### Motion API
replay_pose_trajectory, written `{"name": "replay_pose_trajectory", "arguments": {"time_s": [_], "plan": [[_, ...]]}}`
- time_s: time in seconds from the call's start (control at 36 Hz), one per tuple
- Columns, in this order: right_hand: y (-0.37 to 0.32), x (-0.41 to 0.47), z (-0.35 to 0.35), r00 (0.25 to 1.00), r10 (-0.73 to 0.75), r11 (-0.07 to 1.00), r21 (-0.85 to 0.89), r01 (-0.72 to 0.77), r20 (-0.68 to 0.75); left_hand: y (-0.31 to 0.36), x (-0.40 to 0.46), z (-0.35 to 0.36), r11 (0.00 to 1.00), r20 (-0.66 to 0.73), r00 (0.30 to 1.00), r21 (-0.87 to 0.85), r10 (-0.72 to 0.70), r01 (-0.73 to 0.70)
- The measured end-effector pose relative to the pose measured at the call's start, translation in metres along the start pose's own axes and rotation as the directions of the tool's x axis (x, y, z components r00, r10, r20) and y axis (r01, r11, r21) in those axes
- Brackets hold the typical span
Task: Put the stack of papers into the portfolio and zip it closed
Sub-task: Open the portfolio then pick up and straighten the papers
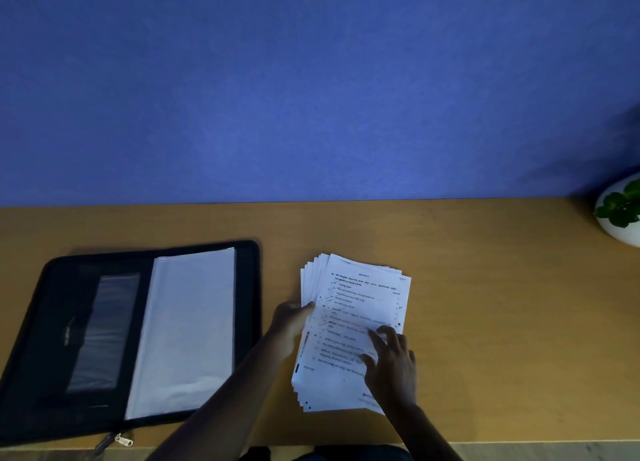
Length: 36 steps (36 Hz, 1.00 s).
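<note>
A fanned stack of printed white papers lies on the wooden table, right of centre. My left hand grips the stack's left edge, fingers curled around it. My right hand rests flat on top of the sheets near their lower right, fingers spread. The black portfolio lies open and flat at the left, with a clear pocket on its left half and white sleeves on its right half. Its zipper pulls hang at the front edge.
The wooden table runs along a blue wall. A white pot with a green plant stands at the far right by the wall. The table's front edge is close below my forearms.
</note>
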State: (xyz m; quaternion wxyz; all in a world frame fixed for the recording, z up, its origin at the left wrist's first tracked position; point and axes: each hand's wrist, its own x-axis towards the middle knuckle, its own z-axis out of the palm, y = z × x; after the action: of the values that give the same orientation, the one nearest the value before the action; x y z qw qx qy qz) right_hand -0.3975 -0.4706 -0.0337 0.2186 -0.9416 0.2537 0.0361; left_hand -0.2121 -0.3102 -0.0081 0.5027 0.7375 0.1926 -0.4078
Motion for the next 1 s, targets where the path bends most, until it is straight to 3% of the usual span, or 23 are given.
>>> {"name": "replay_pose_trajectory", "arguments": {"time_s": [0.36,0.81,1.0], "plan": [[-0.001,-0.001,-0.002,1.000,-0.009,1.000,0.009,0.009,-0.025,-0.007,0.019,0.011,0.985,-0.072,0.997,0.174,0.031,-0.018],[0.000,0.000,-0.001,1.000,-0.012,1.000,-0.004,0.012,-0.028,0.000,-0.015,0.022,0.995,-0.078,0.993,-0.028,0.089,-0.091],[0.003,-0.001,0.001,0.999,-0.019,1.000,0.001,0.019,-0.048,-0.005,-0.011,0.021,0.992,0.013,0.993,0.023,0.121,-0.122]]}}
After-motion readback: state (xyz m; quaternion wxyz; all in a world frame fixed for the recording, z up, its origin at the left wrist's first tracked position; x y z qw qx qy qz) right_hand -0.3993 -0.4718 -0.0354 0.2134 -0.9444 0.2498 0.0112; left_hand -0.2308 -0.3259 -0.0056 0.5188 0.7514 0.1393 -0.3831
